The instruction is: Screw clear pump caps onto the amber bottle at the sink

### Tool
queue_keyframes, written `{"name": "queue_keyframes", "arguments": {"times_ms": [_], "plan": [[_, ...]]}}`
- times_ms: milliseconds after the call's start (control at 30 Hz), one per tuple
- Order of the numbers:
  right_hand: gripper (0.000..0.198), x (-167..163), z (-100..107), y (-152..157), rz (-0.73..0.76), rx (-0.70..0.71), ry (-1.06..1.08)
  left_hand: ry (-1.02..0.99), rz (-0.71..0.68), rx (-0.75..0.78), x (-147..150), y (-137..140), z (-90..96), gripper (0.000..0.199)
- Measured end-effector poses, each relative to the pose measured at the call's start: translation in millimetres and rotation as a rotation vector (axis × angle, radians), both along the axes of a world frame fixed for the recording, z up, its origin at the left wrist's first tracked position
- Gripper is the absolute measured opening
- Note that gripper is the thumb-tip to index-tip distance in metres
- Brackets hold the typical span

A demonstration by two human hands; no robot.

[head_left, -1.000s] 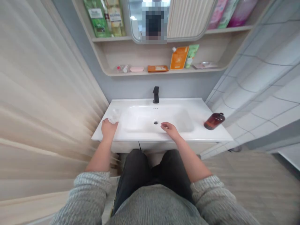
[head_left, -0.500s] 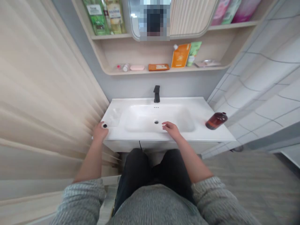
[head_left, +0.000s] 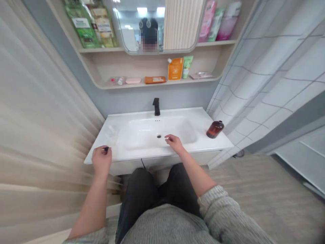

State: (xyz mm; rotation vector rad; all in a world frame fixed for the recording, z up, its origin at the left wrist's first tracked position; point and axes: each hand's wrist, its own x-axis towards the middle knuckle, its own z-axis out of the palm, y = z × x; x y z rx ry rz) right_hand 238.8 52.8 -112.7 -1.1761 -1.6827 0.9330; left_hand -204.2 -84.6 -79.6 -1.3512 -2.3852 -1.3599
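Observation:
My left hand (head_left: 102,160) is closed above the front left corner of the white counter. Between its fingertips is a small black piece (head_left: 106,148), mostly hidden by the fingers; its kind is too small to tell. Just behind that hand lies a clear plastic bag or wrapper (head_left: 111,133). My right hand (head_left: 174,142) hovers over the front part of the white washbasin (head_left: 142,135), fingers loosely bent and apart, nothing visible in them. To its right stands a brown see-through bottle (head_left: 214,129), without a cap on its neck.
A black faucet (head_left: 156,106) rises behind the basin. Above it, a wall shelf (head_left: 106,85) holds an orange pouch (head_left: 175,68), a green tube (head_left: 187,67) and an orange packet (head_left: 155,80). A pale curtain (head_left: 50,112) hangs at the left, a tiled-pattern curtain (head_left: 256,84) at the right.
The view has shifted, with the shelf and bottle now further left. My left hand has turned, so the black piece shows at its fingertips. My right hand stays over the basin's front.

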Motion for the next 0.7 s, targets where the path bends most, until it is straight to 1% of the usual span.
{"name": "queue_keyframes", "arguments": {"times_ms": [100, 133, 200, 267, 300, 400, 433, 467, 500, 567, 600, 633, 667, 700], "plan": [[0.04, 9.3, 0.1, -0.6, -0.091, 0.019, 0.077, -0.174, -0.279, 0.09, 69.6, 4.9, -0.5, 0.03], [0.04, 17.3, 1.0, -1.4, -0.121, 0.019, 0.092, -0.223, -0.38, 0.109, 89.1, 10.3, -0.7, 0.03], [0.04, 42.8, 3.6, -4.7, -0.189, 0.032, 0.085, -0.29, -0.502, 0.13, 117.5, 24.9, -1.4, 0.029], [0.037, 80.3, 6.5, -10.3, -0.313, 0.084, 0.029, -0.331, -0.55, 0.107, 132.1, 41.8, -3.1, 0.028], [0.035, 102.3, 7.8, -13.7, -0.411, 0.124, -0.007, -0.343, -0.555, 0.082, 135.6, 50.4, -4.2, 0.027], [0.038, 170.9, 8.8, -22.7, -0.789, 0.241, -0.094, -0.322, -0.572, 0.001, 138.9, 74.0, -8.7, 0.028], [0.045, 191.7, 8.2, -23.6, -0.905, 0.254, -0.109, -0.295, -0.584, -0.015, 139.3, 80.5, -10.6, 0.027], [0.056, 210.3, 7.0, -22.8, -0.983, 0.252, -0.11, -0.268, -0.598, -0.027, 139.7, 86.3, -12.7, 0.026], [0.072, 226.4, 5.5, -20.2, -1.023, 0.239, -0.101, -0.249, -0.607, -0.037, 140.1, 91.3, -15.1, 0.023], [0.105, 250.2, 1.6, -10.1, -1.031, 0.17, -0.081, -0.245, -0.603, -0.055, 140.3, 98.9, -20.8, 0.017], [0.118, 258.2, -0.5, -3.2, -1.016, 0.125, -0.073, -0.26, -0.595, -0.063, 140.0, 101.7, -23.8, 0.017], [0.127, 264.2, -2.5, 4.3, -0.996, 0.086, -0.066, -0.283, -0.585, -0.072, 139.5, 103.9, -26.8, 0.017], [0.132, 268.4, -4.3, 11.9, -0.97, 0.064, -0.067, -0.308, -0.579, -0.08, 138.7, 105.6, -29.6, 0.018], [0.133, 271.2, -5.8, 19.2, -0.94, 0.073, -0.08, -0.332, -0.579, -0.09, 137.8, 106.7, -32.0, 0.019]]}}
